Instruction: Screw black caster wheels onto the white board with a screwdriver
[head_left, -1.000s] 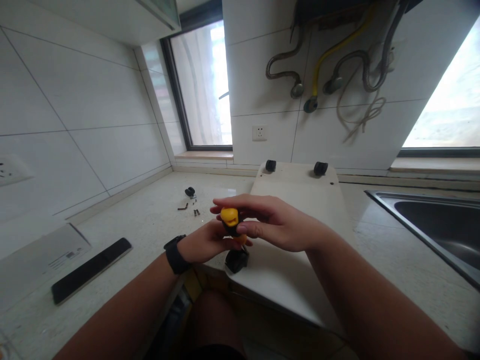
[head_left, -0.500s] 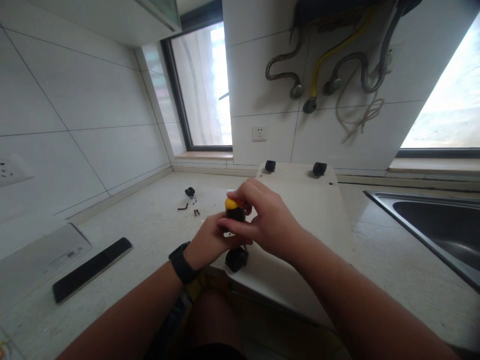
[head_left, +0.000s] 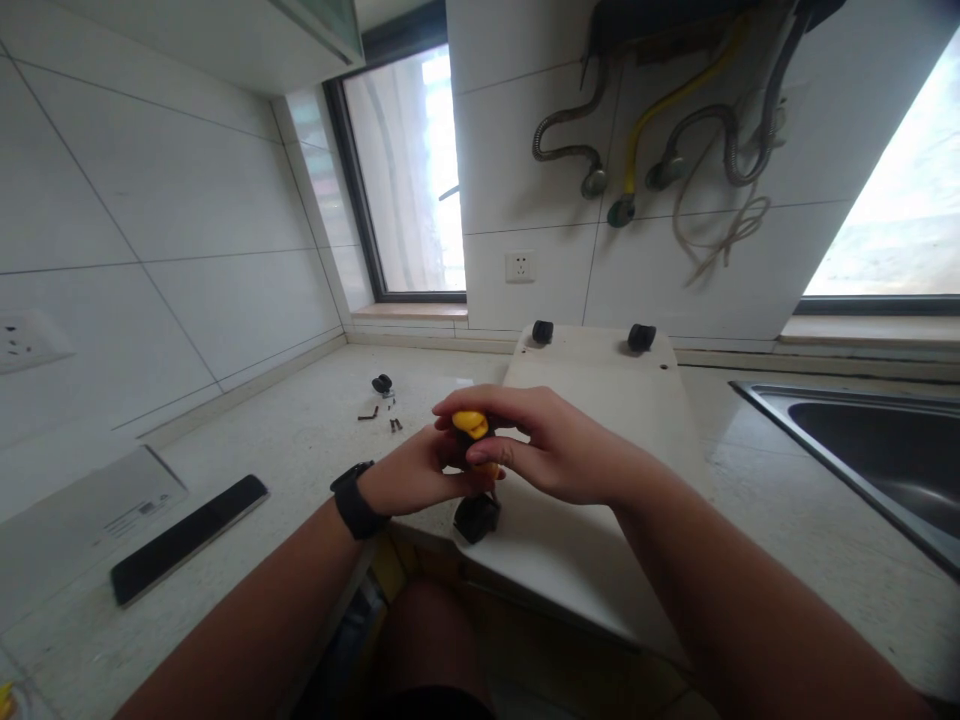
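Note:
My right hand is wrapped round the yellow and black handle of an upright screwdriver, thumb on the near side and fingers over the far side. Lower down, my left hand closes round the same screwdriver, steadying its lower part; its fingertips are partly hidden. Just below the hands, a black caster wheel sits at the near left corner of a white panel. The screwdriver's tip is hidden from me. Two more casters, a left one and a right one, stand at the panel's far end.
A loose caster and several small screws lie on the counter to the left. Nearer are a dark flat bar-shaped object and a pale flat box. A steel sink is at the right.
My right hand has come down and turned on the screwdriver handle, its fingers now spread further over the top. My left hand stays low on the screwdriver with a slight wrist shift.

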